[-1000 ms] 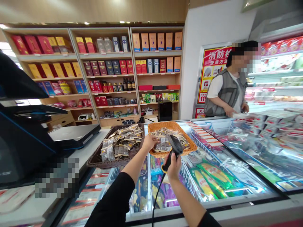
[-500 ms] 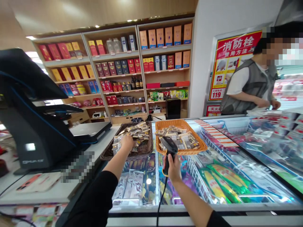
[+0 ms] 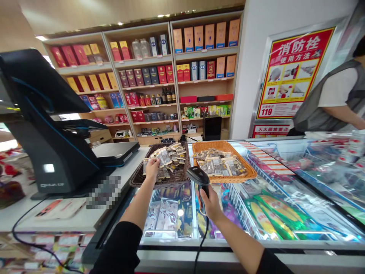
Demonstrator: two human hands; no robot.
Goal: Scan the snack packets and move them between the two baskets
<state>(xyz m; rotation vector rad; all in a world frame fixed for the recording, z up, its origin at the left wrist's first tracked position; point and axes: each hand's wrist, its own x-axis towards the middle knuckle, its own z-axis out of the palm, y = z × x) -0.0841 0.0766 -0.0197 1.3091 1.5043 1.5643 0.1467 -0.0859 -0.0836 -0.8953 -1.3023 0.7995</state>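
My left hand [image 3: 152, 170] is closed at the left part of the dark brown wicker basket [image 3: 186, 163], its fingers pinching a small clear-and-tan packet [image 3: 163, 156]. More such packets lie heaped in that basket. My right hand [image 3: 212, 201] is wrapped round the handle of a black barcode scanner [image 3: 199, 176], whose head points left towards the dark basket. From the scanner a black cable [image 3: 203, 245] hangs down over the freezer's front edge. To the right of the dark basket, an orange wicker basket [image 3: 251, 174] holds similar packets, partly behind the scanner.
Both baskets rest on a glass-topped chest freezer [image 3: 285, 182] with packaged food inside. At the left stand a black checkout terminal [image 3: 57, 152], a weighing scale [image 3: 116, 150] and a phone [image 3: 61, 209]. A person [image 3: 336, 95] stands at the far right. Stocked shelves [image 3: 145, 91] line the back.
My left hand has drawn back a little with a packet between its fingers. The scanner has turned towards the dark basket. The camera view has shifted, and the person appears farther right.
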